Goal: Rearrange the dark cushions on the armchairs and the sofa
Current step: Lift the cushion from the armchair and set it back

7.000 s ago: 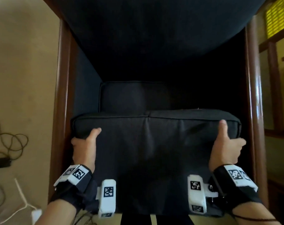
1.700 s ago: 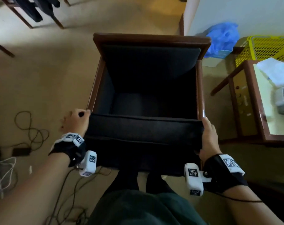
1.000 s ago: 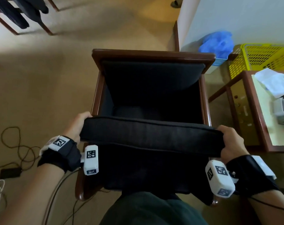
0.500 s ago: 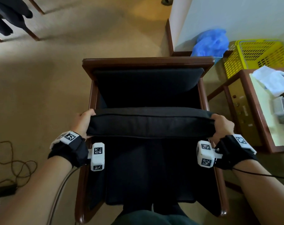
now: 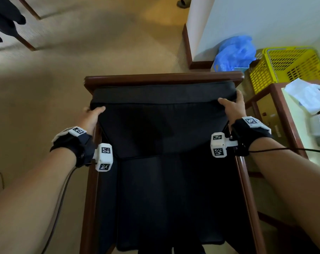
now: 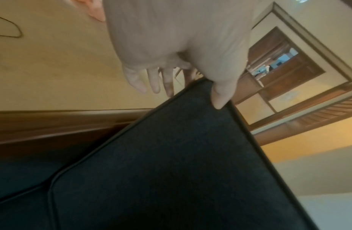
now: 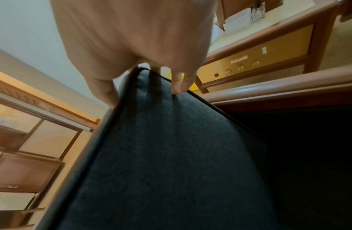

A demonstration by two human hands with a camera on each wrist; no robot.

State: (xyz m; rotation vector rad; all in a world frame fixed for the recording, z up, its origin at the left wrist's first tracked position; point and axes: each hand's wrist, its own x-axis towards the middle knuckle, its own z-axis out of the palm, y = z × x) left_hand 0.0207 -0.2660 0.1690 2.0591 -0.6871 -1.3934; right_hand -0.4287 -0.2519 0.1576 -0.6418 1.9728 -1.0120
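- The dark back cushion [image 5: 163, 114] stands against the armchair [image 5: 163, 78]'s far backrest, lower edge on the seat cushion [image 5: 170, 198].
- The left hand [image 5: 90, 116] pinches its top left corner; the right hand [image 5: 232, 107] grips the top right.
- Released crooked, it could slump forward or sit skewed between the arms.

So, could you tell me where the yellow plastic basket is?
In the head view, the yellow plastic basket sits upper right, beside the blue plastic bag, behind the wooden armchair.
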